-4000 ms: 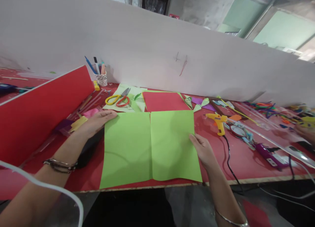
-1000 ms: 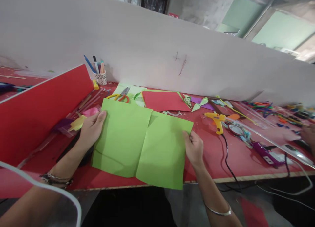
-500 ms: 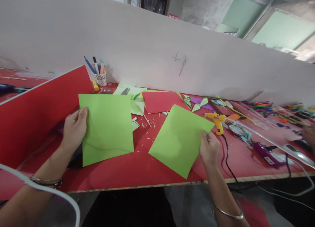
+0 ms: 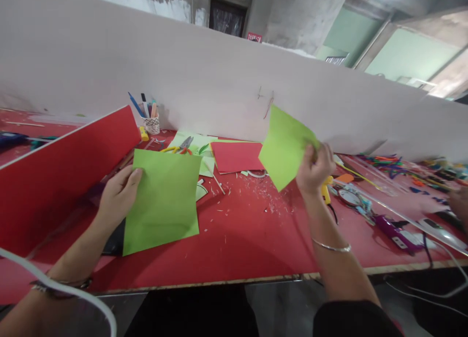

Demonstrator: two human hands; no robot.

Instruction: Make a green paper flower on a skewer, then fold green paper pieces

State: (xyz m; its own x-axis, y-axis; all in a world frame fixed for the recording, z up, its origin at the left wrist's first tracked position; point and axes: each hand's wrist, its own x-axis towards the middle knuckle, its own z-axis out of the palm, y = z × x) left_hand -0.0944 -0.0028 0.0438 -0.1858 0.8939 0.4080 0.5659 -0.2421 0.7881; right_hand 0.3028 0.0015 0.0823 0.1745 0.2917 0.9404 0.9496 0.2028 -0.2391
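My left hand (image 4: 120, 193) pinches the left edge of a flat green sheet of paper (image 4: 164, 200), thumb on top, above the red tabletop. A second green sheet of paper (image 4: 285, 147) is raised higher and tilted, its right edge gripped between the thumb and fingers of my right hand (image 4: 315, 168). The two sheets are apart. Behind them lie a stack of red paper (image 4: 237, 156), scissors (image 4: 185, 144) with yellow and orange handles, and a thin white stick (image 4: 215, 177). A yellow glue gun (image 4: 326, 189) is partly hidden behind my right hand.
A red board (image 4: 73, 181) leans on the left. A cup of pens (image 4: 150, 125) stands near the white partition (image 4: 201, 83). Paper scraps (image 4: 270, 195) litter the table middle. On the right are a purple device (image 4: 397, 233), cords, coloured sticks and another person's hand (image 4: 458, 200).
My right hand has lifted its green sheet up and away from the table, tilting it. My left hand keeps its sheet nearly in place. The scissors and the scraps now show more.
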